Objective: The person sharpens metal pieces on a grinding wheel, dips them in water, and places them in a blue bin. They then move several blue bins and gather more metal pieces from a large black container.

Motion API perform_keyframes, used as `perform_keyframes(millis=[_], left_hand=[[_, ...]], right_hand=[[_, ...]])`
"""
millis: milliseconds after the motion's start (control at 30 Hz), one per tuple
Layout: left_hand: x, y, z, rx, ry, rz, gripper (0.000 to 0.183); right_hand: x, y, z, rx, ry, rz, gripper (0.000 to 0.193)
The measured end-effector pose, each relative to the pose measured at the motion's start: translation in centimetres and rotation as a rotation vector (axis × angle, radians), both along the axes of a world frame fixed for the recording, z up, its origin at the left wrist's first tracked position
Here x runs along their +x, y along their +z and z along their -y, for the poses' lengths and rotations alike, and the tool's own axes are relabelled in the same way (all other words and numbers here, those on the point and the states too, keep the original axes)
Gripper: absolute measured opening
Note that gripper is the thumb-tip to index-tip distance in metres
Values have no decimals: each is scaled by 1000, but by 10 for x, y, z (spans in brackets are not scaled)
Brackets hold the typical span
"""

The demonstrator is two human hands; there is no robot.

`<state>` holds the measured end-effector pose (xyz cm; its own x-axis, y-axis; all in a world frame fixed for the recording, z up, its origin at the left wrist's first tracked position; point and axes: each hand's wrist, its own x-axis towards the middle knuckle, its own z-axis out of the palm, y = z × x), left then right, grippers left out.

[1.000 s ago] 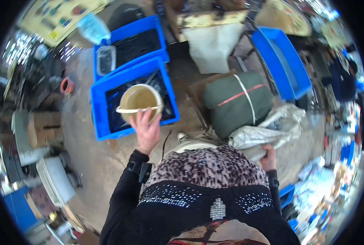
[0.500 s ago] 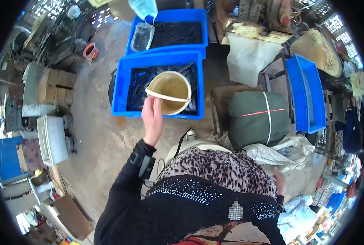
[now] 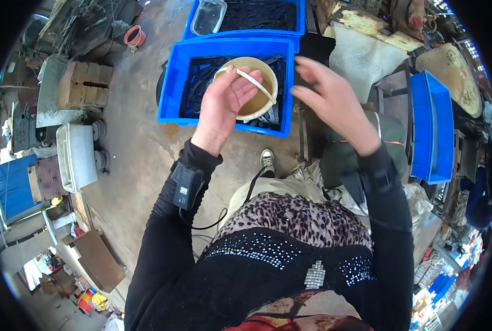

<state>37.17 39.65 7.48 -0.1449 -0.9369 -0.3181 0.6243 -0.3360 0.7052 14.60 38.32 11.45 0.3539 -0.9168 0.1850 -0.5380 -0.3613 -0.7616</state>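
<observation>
My left hand (image 3: 224, 105) is at a cream bucket (image 3: 268, 105), palm turned up and fingers loosely curled at its white handle (image 3: 254, 83). The handle crosses the bucket's mouth, and the hand covers part of the rim. Yellowish-brown contents show inside. The bucket is over a blue bin (image 3: 171, 88) that holds many dark flat strips (image 3: 199, 77); whether it hangs or rests on them I cannot tell. My right hand (image 3: 334, 99) is in the air just right of the bin, open, with fingers apart and nothing in it.
Behind stands another blue bin (image 3: 298, 22) of dark strips, with a clear plastic tub (image 3: 207, 16) on it. To the right are a green wrapped bundle (image 3: 334, 160) and an upright blue crate (image 3: 431, 127). A small reddish pot (image 3: 135, 36) stands at the far left.
My right hand has come up from beside my hip to the right of the bin. The left hand has turned palm up at the handle. The view has shifted, bringing the bins higher.
</observation>
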Motion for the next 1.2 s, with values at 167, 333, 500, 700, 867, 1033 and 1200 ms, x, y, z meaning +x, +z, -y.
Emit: perform_keyframes(millis=[167, 333, 500, 700, 867, 1033, 1200], left_hand=[[-8, 38, 5, -155, -75, 19, 36], [-18, 96, 16, -329, -269, 21, 44], [-51, 157, 24, -324, -483, -46, 43], [-119, 221, 16, -561, -578, 477, 38], [-150, 240, -13, -699, -623, 726, 41], [-152, 231, -71, -644, -372, 850, 41], [-101, 140, -121, -270, -43, 1259, 31]], right_hand=[[56, 21, 38, 109, 286, -39, 41], [49, 61, 47, 470, 279, 358, 30], [-5, 112, 38, 624, 298, 650, 17], [-86, 160, 8, 576, 257, 799, 22], [-165, 188, -21, 597, -58, 876, 13], [-284, 196, -48, 675, -100, 906, 11], [-391, 206, -52, 761, -205, 986, 12]])
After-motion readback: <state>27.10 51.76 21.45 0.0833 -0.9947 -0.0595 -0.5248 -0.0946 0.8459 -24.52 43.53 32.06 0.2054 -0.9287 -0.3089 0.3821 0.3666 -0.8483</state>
